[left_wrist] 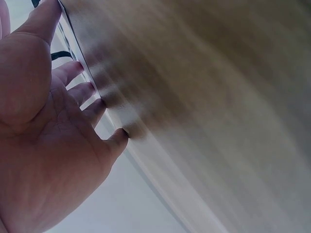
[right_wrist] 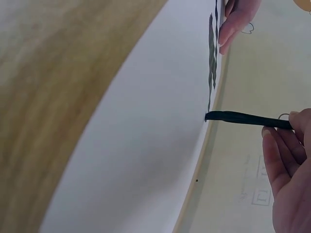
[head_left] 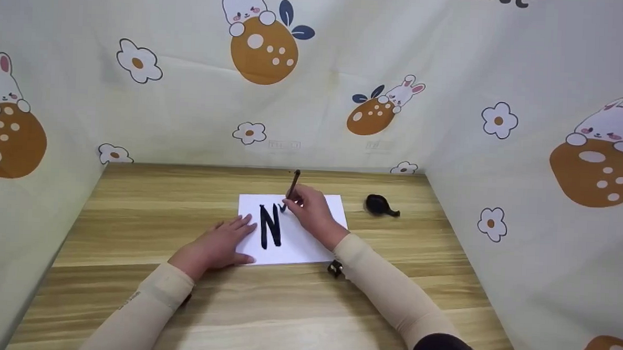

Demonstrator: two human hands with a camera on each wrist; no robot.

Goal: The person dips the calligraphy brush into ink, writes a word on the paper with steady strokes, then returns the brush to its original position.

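A white sheet of paper lies on the wooden table, with a thick black letter N on its left part. My right hand pinches a slim dark brush, held steeply over the upper middle of the sheet. In the right wrist view the dark tip of the brush meets the paper. A short black mark shows by the tip, right of the N. My left hand rests with spread fingers on the sheet's left edge; in the left wrist view its palm shows.
A small black dish with a narrow handle or spout stands on the table, right of the paper. Pale curtains printed with rabbits and flowers enclose the back and sides. A small black object sits under the right wrist.
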